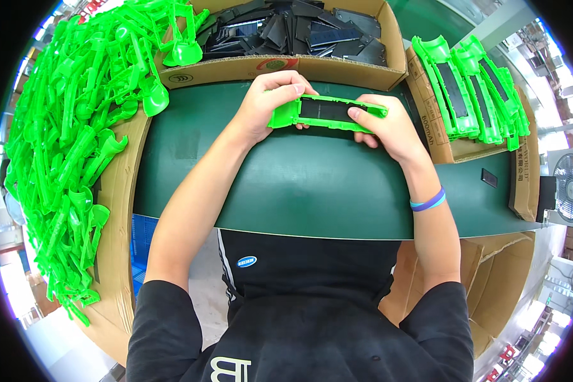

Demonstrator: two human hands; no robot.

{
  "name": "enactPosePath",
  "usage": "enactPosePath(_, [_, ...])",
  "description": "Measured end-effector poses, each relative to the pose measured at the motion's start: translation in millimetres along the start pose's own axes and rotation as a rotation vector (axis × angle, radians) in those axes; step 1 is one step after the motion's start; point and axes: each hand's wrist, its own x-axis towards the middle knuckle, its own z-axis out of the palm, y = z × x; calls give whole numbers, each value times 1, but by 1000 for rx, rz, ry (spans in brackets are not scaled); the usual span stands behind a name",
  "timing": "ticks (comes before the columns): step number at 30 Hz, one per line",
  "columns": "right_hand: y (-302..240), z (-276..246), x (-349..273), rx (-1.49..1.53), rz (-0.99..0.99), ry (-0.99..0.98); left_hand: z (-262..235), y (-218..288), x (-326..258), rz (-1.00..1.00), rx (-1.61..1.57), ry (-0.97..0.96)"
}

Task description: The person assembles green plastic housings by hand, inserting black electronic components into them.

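Gripping a green frame (328, 113) at both ends, the left hand (268, 102) and the right hand (387, 127) are closed on it just above the far part of the tabletop (299, 184), so that the black insert (325, 109) seated in it faces upward and can be pressed by the thumbs. Directly behind the frame a cardboard box (286, 69) of black inserts is set within short reach, its near wall almost touched by the left fingers. To the left, a heap of loose green parts (70, 140) is spread over cardboard and overlaps the tabletop's left edge. To the right, finished frames (471, 89) are stacked in rows on a second box (439, 137). Open room is left only in the middle and near part of the tabletop, between the forearms and toward the body; a small dark piece (489, 177) lies near its right edge.
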Motion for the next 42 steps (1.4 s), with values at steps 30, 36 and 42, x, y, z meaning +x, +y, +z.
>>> enactPosePath(30, [-30,82,-21,-732,-842,80,10,24,-12,371,-743,283])
enactPosePath(36, [-10,77,6,609,-117,-233,11,23,-5,266,-529,66])
enactPosePath(42, [-16,101,15,585,-105,-153,10,23,-6,225,-536,-11])
